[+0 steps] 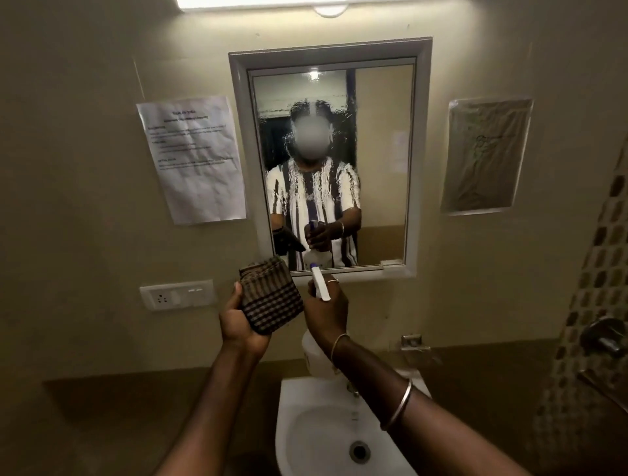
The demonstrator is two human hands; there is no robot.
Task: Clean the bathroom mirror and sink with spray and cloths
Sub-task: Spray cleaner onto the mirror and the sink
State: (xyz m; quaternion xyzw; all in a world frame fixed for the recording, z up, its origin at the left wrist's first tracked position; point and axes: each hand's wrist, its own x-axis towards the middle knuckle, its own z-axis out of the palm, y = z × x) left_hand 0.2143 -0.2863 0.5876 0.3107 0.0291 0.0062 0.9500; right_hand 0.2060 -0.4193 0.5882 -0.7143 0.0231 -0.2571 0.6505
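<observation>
A bathroom: framed wall mirror (331, 163) above a white sink (312, 438), tiled wall (591, 305) beside.

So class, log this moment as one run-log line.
left hand: holds cloth | right hand: holds spray | mirror: wet, streaked

Dim and murky, lit only by the glaring white strip light (261, 3) overhead; edges bend, detail soft.

The cloth (270, 299) lies left of the fingers (331, 282) gripping the spray bottle (314, 353); mirror (331, 163) beyond them, sink (306, 431) below.
</observation>
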